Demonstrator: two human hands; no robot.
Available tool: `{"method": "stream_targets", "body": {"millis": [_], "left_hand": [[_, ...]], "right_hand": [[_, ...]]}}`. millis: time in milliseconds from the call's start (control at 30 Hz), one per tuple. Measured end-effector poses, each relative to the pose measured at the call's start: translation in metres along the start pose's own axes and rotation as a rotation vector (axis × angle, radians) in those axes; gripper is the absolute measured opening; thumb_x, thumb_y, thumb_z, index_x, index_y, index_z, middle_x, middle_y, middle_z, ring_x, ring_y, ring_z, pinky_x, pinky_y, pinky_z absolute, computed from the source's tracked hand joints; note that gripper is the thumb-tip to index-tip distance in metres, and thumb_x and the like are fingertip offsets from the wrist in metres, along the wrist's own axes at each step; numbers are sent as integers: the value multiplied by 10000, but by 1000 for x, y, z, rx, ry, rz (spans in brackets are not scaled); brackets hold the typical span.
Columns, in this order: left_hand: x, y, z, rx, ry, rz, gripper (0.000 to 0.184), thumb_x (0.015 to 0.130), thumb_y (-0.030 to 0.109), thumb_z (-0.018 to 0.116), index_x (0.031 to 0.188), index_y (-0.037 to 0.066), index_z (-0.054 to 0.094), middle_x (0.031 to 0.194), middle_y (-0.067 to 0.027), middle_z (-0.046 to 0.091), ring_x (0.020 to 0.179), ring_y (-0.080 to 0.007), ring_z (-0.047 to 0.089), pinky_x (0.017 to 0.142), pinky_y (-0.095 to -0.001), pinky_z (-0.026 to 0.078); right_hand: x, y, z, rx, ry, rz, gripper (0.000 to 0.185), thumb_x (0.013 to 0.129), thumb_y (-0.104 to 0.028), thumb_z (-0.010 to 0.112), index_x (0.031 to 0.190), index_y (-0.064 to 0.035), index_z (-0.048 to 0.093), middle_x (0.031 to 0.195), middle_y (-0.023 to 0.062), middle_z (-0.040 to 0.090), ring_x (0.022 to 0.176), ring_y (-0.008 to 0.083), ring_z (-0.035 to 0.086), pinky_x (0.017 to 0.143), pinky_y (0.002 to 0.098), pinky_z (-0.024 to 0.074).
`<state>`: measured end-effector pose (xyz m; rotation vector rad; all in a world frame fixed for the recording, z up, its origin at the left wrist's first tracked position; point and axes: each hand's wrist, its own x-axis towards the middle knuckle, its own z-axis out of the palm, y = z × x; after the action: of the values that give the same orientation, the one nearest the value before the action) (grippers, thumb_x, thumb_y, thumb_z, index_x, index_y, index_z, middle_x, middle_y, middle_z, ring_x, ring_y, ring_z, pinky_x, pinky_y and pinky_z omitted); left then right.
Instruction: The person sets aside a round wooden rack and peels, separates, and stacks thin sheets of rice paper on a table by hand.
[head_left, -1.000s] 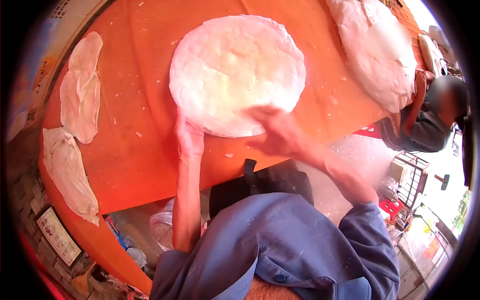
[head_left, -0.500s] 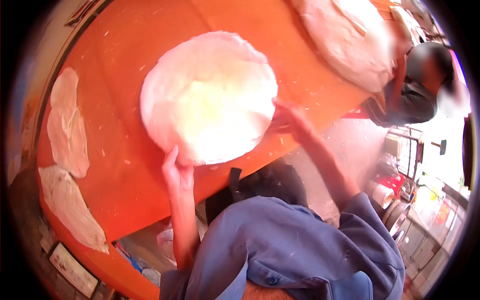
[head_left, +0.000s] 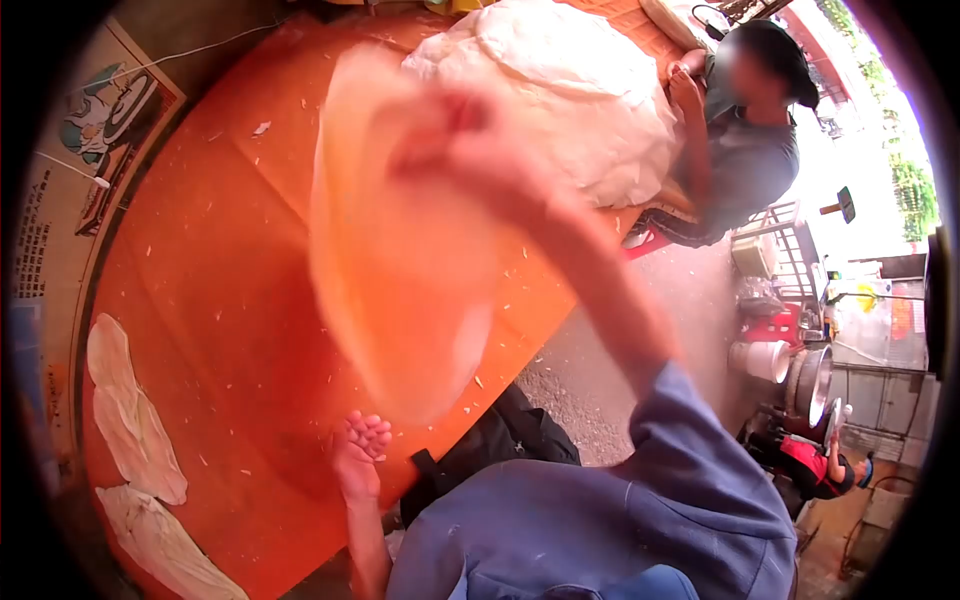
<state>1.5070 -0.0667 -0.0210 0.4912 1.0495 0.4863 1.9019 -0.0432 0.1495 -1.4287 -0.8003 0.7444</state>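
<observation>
A thin, round sheet of dough [head_left: 400,270], smeared by motion, hangs tilted over the orange tabletop [head_left: 240,400]. Across its far part reaches my right hand [head_left: 445,140], too blurred to show whether the fingers grip the sheet. My left hand [head_left: 362,445] is palm up just below the sheet's near edge, apart from it. Its fingers are loosely curled, with nothing in them. Along the table's left edge lie two long flattened dough strips, an upper strip [head_left: 130,410] and a lower strip [head_left: 165,545].
A large stack of pale dough sheets [head_left: 580,100] lies at the far side. A co-worker [head_left: 750,150] sits beside it, hands at its edge. Another person [head_left: 825,468] is at the lower right, near metal pans [head_left: 808,385]. A black bag [head_left: 510,430] is by the table's near edge.
The dough sheet has gone from broad and facing me to a narrow, tilted blur. My right hand has swept up and left across it; my left hand has come off its edge and moved lower.
</observation>
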Motion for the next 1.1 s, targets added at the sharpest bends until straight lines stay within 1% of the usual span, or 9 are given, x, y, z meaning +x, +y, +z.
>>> {"method": "stream_targets", "body": {"millis": [67,133,233,400,667,800,900,1000,1100], "left_hand": [[20,9,19,151,44,127,250,971,245,526,1121,45,539,945,-94,630,831,-206,647,734,-313,550],[38,13,34,303,128,290,217,965,207,550,1081,25,529,925,-94,622,779,-156,640,678,-254,538],[59,16,42,354,170,308,216,957,195,560,1075,18,524,896,-86,611,749,-151,633,636,-252,531],[77,9,35,390,224,260,210,943,177,580,1085,28,537,862,-55,594,678,-121,602,587,-225,513],[77,31,20,357,132,168,273,910,152,613,1124,2,534,860,-78,624,683,-162,655,578,-271,546],[88,74,-74,596,260,487,209,875,95,629,1063,25,567,823,-31,616,682,-100,606,574,-233,501],[101,150,-184,975,697,825,146,847,112,654,970,41,621,839,-17,640,736,-102,607,669,-254,500],[86,231,-254,1444,1122,871,273,801,164,669,1043,45,620,1000,-187,647,983,-333,615,821,-426,502],[85,274,-294,1818,1359,847,329,766,130,669,1078,41,609,1062,-195,634,1035,-329,599,804,-435,508]], "right_hand": [[36,-21,-50,125,32,-99,259,682,-78,740,916,8,669,842,65,677,749,141,635,682,291,528],[24,-83,-78,-454,373,-26,242,801,-65,638,1037,-26,678,893,82,692,789,181,630,722,297,506],[76,1,-176,137,420,-192,258,699,-50,686,942,30,656,822,75,665,717,164,626,644,285,515],[82,144,-253,-67,666,128,101,760,-116,641,789,-26,605,727,70,618,588,168,582,540,298,489],[48,257,-303,-11,644,126,300,878,-132,657,1146,-65,541,935,94,638,760,186,623,674,278,530],[-27,222,-131,-249,241,40,352,904,-169,638,1210,-11,565,915,27,615,828,111,588,747,256,494],[-103,190,32,-147,53,159,219,890,-59,637,1101,3,625,868,54,656,731,124,621,631,244,492],[-162,184,117,-168,-130,398,212,878,-20,643,1089,0,626,874,46,657,747,116,620,648,238,497],[-194,177,172,-126,-270,528,217,864,-20,660,1077,3,624,866,34,656,752,102,612,659,228,493]]}}
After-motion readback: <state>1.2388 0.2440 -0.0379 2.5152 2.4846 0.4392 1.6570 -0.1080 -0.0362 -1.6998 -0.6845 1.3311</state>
